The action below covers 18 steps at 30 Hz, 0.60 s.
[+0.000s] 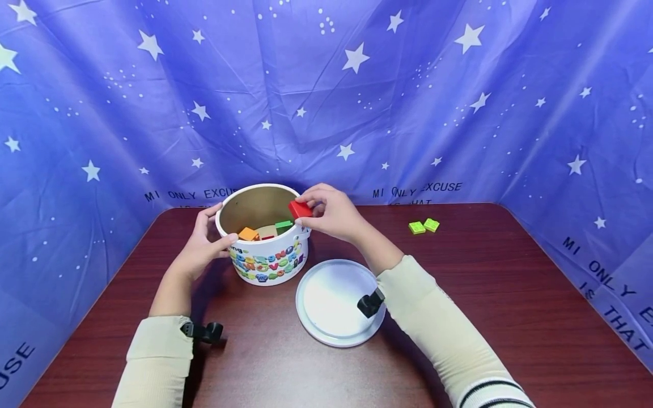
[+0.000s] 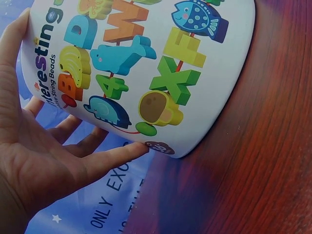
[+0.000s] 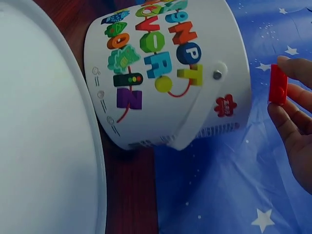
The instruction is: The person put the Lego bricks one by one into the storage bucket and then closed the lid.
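Note:
A white bucket [image 1: 270, 266] printed with colourful letters and animals stands on the table with its top uncovered. The left hand [image 1: 201, 246] holds it at the left side, with the thumb near the rim and the fingers spread round the wall. Pinched between the thumb and fingers of the right hand [image 1: 334, 215] is a red building block [image 1: 300, 209], just above the bucket's right rim. In the right wrist view, the block [image 3: 278, 85] is beyond the bucket's top edge. Inside the bucket are an orange block [image 1: 248, 234], a green block [image 1: 283, 226] and other partly hidden pieces.
A round white lid [image 1: 334, 300] lies on the table in front of the bucket, partly under the right forearm. Two yellow-green blocks [image 1: 424, 226] lie at the back right. Blue star-printed cloth [image 1: 326, 102] hangs behind the table and at its sides.

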Each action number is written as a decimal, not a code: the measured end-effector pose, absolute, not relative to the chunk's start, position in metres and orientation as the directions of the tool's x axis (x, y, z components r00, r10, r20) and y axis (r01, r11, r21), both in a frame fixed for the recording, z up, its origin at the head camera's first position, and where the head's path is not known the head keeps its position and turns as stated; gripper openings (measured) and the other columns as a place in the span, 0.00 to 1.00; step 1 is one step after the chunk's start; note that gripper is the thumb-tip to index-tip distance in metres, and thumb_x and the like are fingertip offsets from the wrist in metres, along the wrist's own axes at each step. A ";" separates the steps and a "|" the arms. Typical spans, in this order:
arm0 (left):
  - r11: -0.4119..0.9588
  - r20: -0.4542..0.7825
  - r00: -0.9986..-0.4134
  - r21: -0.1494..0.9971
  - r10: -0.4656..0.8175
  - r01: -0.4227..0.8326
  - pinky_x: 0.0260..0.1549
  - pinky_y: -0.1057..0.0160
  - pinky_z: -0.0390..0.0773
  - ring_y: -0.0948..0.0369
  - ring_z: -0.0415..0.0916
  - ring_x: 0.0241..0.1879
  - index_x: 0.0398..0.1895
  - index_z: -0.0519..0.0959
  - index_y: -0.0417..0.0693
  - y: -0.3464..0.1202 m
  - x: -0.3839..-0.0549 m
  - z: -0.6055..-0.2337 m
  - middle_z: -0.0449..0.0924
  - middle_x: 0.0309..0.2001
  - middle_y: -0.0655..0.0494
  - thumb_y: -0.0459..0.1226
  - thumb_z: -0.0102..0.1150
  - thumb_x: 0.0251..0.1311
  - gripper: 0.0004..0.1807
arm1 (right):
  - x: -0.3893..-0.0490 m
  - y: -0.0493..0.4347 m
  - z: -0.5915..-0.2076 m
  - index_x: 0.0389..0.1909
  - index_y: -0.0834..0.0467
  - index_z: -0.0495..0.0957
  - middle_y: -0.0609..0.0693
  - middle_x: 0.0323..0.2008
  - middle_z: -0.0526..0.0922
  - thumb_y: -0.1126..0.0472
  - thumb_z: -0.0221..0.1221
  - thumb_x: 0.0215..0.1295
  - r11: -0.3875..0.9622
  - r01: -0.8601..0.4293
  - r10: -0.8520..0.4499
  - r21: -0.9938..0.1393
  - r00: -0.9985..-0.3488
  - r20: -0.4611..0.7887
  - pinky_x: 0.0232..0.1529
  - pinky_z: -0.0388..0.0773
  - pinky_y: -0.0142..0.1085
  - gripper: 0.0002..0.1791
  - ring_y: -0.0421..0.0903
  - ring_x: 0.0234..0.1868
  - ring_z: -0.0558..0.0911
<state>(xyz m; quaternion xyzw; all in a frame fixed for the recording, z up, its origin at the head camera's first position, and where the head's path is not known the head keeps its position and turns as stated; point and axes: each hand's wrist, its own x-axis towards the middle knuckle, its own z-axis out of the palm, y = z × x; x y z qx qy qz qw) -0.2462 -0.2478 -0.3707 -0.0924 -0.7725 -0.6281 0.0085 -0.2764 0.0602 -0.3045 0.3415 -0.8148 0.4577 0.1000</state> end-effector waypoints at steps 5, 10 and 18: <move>0.194 0.125 -0.983 0.970 0.132 0.150 0.40 0.53 0.82 0.45 0.59 0.61 0.75 0.40 0.55 -0.248 -0.247 -0.371 0.48 0.72 0.40 0.35 0.59 0.63 0.45 | -0.280 0.046 -0.303 0.49 0.64 0.82 0.53 0.45 0.79 0.63 0.73 0.53 0.386 -0.616 -0.485 -0.687 -0.769 0.417 0.42 0.82 0.31 0.22 0.46 0.42 0.80; 0.194 0.126 -0.983 0.969 0.134 0.151 0.41 0.50 0.82 0.44 0.58 0.62 0.75 0.40 0.55 -0.248 -0.248 -0.372 0.48 0.72 0.40 0.35 0.59 0.63 0.45 | -0.287 0.035 -0.302 0.50 0.61 0.82 0.52 0.44 0.80 0.59 0.72 0.55 0.419 -0.574 -0.464 -0.703 -0.801 0.378 0.43 0.82 0.31 0.22 0.46 0.43 0.80; 0.186 0.131 -0.983 0.970 0.129 0.154 0.36 0.59 0.83 0.48 0.60 0.59 0.74 0.40 0.53 -0.248 -0.248 -0.372 0.49 0.71 0.40 0.35 0.58 0.64 0.44 | -0.299 0.022 -0.300 0.51 0.58 0.82 0.53 0.45 0.82 0.58 0.71 0.56 0.421 -0.469 -0.426 -0.777 -0.858 0.287 0.42 0.82 0.32 0.21 0.46 0.46 0.80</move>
